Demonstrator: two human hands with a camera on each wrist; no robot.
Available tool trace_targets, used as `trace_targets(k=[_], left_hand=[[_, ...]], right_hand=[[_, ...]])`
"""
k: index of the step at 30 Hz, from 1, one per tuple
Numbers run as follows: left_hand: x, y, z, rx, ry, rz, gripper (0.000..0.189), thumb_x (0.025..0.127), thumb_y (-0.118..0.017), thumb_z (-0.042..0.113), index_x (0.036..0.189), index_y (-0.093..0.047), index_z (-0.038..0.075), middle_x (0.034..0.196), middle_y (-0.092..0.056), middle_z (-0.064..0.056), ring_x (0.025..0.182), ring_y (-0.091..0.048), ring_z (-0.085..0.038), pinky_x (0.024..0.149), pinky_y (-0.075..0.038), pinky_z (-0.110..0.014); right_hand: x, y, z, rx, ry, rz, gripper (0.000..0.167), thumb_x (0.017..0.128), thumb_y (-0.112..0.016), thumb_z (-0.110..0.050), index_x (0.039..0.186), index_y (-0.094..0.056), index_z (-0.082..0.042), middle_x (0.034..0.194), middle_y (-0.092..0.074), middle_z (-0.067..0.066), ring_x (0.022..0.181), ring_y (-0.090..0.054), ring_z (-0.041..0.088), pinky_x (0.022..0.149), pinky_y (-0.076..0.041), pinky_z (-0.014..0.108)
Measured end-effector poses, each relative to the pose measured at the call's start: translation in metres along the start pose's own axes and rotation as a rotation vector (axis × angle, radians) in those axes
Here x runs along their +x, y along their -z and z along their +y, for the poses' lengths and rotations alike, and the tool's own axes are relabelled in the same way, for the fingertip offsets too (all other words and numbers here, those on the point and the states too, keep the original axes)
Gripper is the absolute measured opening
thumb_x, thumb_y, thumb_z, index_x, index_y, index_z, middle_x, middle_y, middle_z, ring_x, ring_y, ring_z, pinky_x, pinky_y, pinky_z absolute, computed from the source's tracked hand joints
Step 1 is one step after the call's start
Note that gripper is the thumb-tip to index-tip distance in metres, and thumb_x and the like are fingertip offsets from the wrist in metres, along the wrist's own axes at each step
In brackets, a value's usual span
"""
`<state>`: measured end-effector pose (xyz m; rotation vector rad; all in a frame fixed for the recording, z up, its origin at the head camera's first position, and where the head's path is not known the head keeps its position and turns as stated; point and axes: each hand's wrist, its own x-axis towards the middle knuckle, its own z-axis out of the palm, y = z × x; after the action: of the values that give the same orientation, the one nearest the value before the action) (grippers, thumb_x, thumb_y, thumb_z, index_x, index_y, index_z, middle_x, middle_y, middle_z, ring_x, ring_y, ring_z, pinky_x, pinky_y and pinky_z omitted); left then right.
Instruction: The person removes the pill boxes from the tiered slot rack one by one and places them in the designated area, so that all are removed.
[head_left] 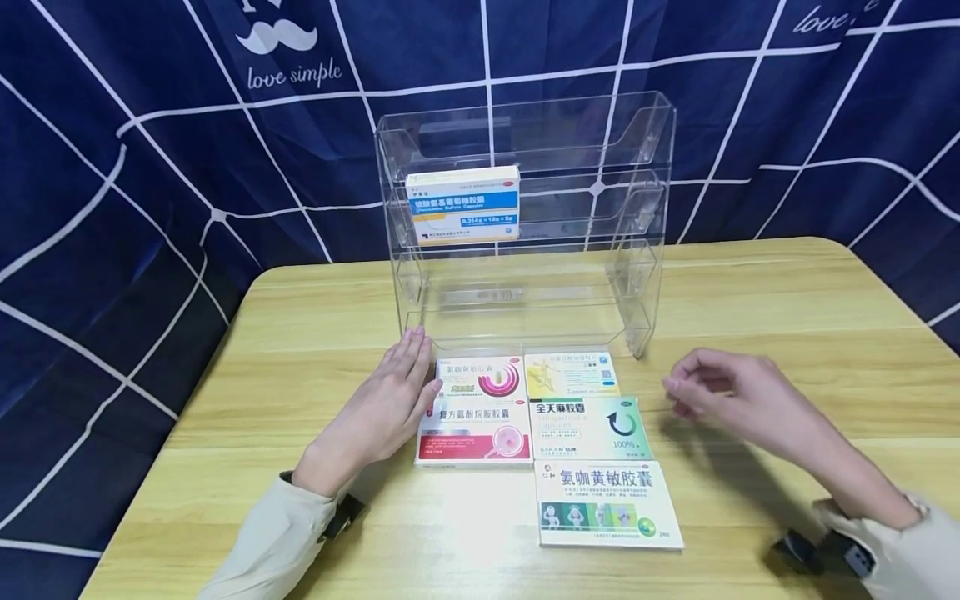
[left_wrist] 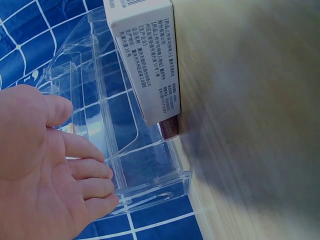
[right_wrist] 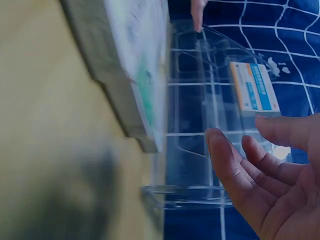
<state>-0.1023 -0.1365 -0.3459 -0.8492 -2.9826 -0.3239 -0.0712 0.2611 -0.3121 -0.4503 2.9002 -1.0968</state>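
Observation:
Medicine boxes lie before a clear plastic rack (head_left: 647, 217). My left hand (head_left: 386, 400), fingers extended, is beside the red-and-white box (head_left: 474, 442) and the pink-swirl box (head_left: 468, 375); whether it touches them is unclear. In the left wrist view, the left hand (left_wrist: 55, 170) holds nothing, with a white box end (left_wrist: 147, 60) nearby. My right hand (head_left: 738, 396), loosely bent and holding nothing, hovers right of the green-and-white box (head_left: 588, 433). The right wrist view shows the right hand (right_wrist: 270, 185) apart from the boxes. A blue-and-white box (head_left: 463, 204) stands upright on the rack's upper left.
A box with a yellow picture (head_left: 573, 375) lies by the rack's front. Nearest the camera is a white box with a green strip (head_left: 609, 508). All these are on a wooden table (head_left: 315, 308), backed by a dark blue cloth with white lines (head_left: 420, 50).

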Motion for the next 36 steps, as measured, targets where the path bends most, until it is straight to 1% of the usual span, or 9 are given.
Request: trace_targets(k=[3, 8, 10, 14, 16, 21, 25, 29, 36], left_hand=[[0.000, 0.000, 0.000, -0.002, -0.002, 0.001, 0.062, 0.106, -0.030, 0.035, 0.148, -0.023, -0.010, 0.156, -0.015, -0.025, 0.145, -0.012, -0.035, 0.118, -0.016, -0.045], [-0.001, 0.000, -0.001, -0.003, -0.002, 0.005, 0.062, 0.106, -0.031, 0.034, 0.147, -0.023, -0.010, 0.156, -0.015, -0.026, 0.145, -0.013, -0.035, 0.118, -0.016, -0.045], [-0.001, 0.000, -0.001, 0.000, -0.001, 0.004, 0.062, 0.106, -0.030, 0.035, 0.148, -0.023, -0.010, 0.156, -0.016, -0.026, 0.145, -0.013, -0.035, 0.118, -0.016, -0.045], [-0.001, -0.001, -0.001, 0.002, -0.001, 0.006, 0.062, 0.106, -0.031, 0.035, 0.148, -0.023, -0.010, 0.156, -0.015, -0.026, 0.145, -0.012, -0.035, 0.118, -0.015, -0.045], [-0.001, -0.002, -0.001, -0.002, -0.003, 0.006, 0.062, 0.106, -0.031, 0.035, 0.148, -0.023, -0.010, 0.156, -0.015, -0.025, 0.145, -0.012, -0.035, 0.118, -0.016, -0.045], [-0.001, -0.003, -0.001, -0.004, -0.005, 0.005, 0.061, 0.106, -0.032, 0.034, 0.148, -0.023, -0.010, 0.156, -0.015, -0.025, 0.145, -0.013, -0.035, 0.118, -0.016, -0.045], [-0.001, -0.003, -0.001, 0.003, -0.006, 0.009, 0.061, 0.106, -0.032, 0.034, 0.148, -0.023, -0.010, 0.156, -0.015, -0.026, 0.145, -0.012, -0.035, 0.118, -0.015, -0.045], [-0.002, -0.003, -0.002, 0.007, -0.005, 0.008, 0.061, 0.106, -0.031, 0.034, 0.148, -0.023, -0.010, 0.156, -0.015, -0.026, 0.145, -0.012, -0.036, 0.118, -0.015, -0.045], [-0.002, -0.002, -0.001, 0.005, -0.004, 0.002, 0.062, 0.106, -0.031, 0.035, 0.148, -0.022, -0.010, 0.156, -0.014, -0.025, 0.145, -0.011, -0.035, 0.118, -0.015, -0.045]], right_hand=[[0.015, 0.007, -0.010, -0.026, -0.010, 0.029, 0.018, 0.096, -0.061, -0.027, 0.095, -0.070, -0.011, 0.082, -0.072, -0.003, 0.074, -0.068, 0.007, 0.069, -0.053, 0.016], [0.039, 0.010, -0.026, 0.004, 0.021, 0.083, 0.023, 0.096, -0.062, -0.028, 0.102, -0.071, -0.008, 0.090, -0.073, 0.005, 0.080, -0.068, 0.003, 0.071, -0.050, 0.010], [0.051, 0.009, -0.035, 0.018, 0.035, 0.113, 0.026, 0.095, -0.063, -0.028, 0.106, -0.070, -0.006, 0.095, -0.073, 0.008, 0.084, -0.069, 0.007, 0.072, -0.049, 0.008], [0.077, 0.008, -0.054, 0.042, 0.051, 0.168, 0.029, 0.094, -0.064, -0.031, 0.111, -0.070, -0.008, 0.103, -0.071, 0.010, 0.093, -0.069, 0.019, 0.074, -0.048, 0.007], [0.090, 0.007, -0.061, 0.057, 0.062, 0.194, 0.027, 0.094, -0.065, -0.029, 0.111, -0.070, -0.008, 0.105, -0.071, 0.009, 0.096, -0.068, 0.022, 0.074, -0.050, 0.009], [0.120, 0.003, -0.076, 0.108, 0.121, 0.262, 0.024, 0.093, -0.067, -0.023, 0.111, -0.070, -0.007, 0.108, -0.070, 0.010, 0.095, -0.067, 0.019, 0.076, -0.052, 0.012], [0.144, -0.003, -0.087, 0.136, 0.162, 0.307, 0.026, 0.092, -0.067, -0.020, 0.113, -0.069, -0.005, 0.109, -0.070, 0.010, 0.096, -0.067, 0.019, 0.083, -0.054, 0.023], [0.166, -0.007, -0.095, 0.160, 0.149, 0.304, 0.031, 0.092, -0.067, -0.019, 0.119, -0.065, -0.003, 0.114, -0.068, 0.011, 0.102, -0.065, 0.020, 0.091, -0.053, 0.031], [0.190, -0.013, -0.098, 0.159, 0.129, 0.290, 0.035, 0.092, -0.067, -0.018, 0.122, -0.064, -0.001, 0.117, -0.068, 0.013, 0.105, -0.066, 0.023, 0.092, -0.052, 0.034]])
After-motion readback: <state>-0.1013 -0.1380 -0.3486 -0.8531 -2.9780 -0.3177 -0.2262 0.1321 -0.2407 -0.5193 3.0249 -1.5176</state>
